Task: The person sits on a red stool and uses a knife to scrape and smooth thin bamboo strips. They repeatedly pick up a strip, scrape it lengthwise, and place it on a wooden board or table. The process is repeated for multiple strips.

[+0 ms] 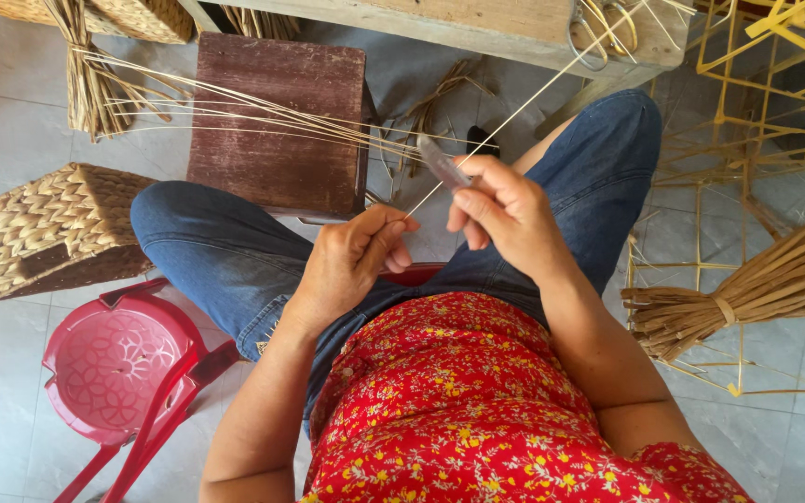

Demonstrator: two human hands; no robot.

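1. Grey floor tiles (11,121) form the background; the person sits low above them in blue jeans and a red floral top, seen from overhead.
2. Far left: a woven basket (44,228) lies on the tiles, with a tied bundle of dried fibre (90,88) above it near the top edge.
3. Lower left: a red plastic stool (118,363) stands just beside the person's left knee.
4. Centre left: a dark wooden box (277,121) sits ahead of the knees; several loose pale strands (235,107) run across its top toward the hands.
5. Left hand (356,261): fingers and thumb are pinched together on the near end of a single thin pale strand (514,116), which runs taut up and to the right toward the wooden bench edge (477,28).
6. Right hand (505,210): fingers are closed around a small blade-like tool (442,163), its tip blurred, held against the strand just above the left hand's pinch.
7. Both hands are close together above the lap, between the knees.
8. Right: yellow wire frames (757,102) stand on the tiles, and a bound sheaf of reeds (757,289) lies across them, near the right elbow.
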